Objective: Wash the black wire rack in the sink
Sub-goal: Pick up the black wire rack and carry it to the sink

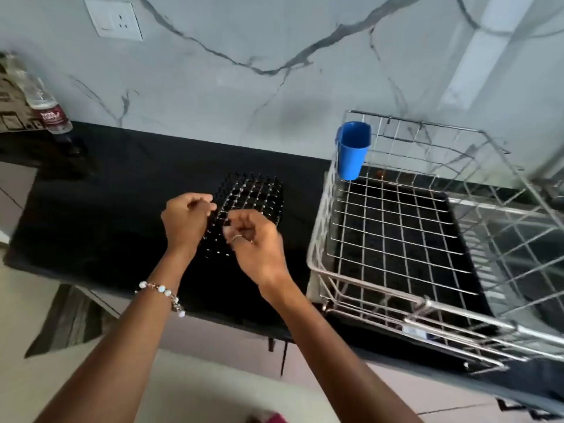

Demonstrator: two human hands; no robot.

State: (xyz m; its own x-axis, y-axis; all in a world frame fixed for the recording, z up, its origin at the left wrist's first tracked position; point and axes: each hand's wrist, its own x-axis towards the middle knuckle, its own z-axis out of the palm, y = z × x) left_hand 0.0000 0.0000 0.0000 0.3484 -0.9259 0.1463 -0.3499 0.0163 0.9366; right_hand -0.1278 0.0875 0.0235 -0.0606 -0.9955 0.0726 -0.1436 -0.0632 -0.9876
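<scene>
To my right a steel wire dish basket [396, 239] sits on the black worktop [122, 193], with a blue plastic cup [353, 151] hooked on its far left corner. A plastic bottle [45, 102] stands far left, below a wall socket [113, 19].

One black wire rack [253, 198]; one steel basket [396, 239]; one blue cup [352, 151]; one bottle [45, 99]; two hands.

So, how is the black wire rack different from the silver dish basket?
The black wire rack is dark and small; the silver dish basket is shiny metal and much larger. The rack lies low on the counter at both hands; the basket has tall sides and carries a blue cup on its rim. Both are wire grids.
</scene>
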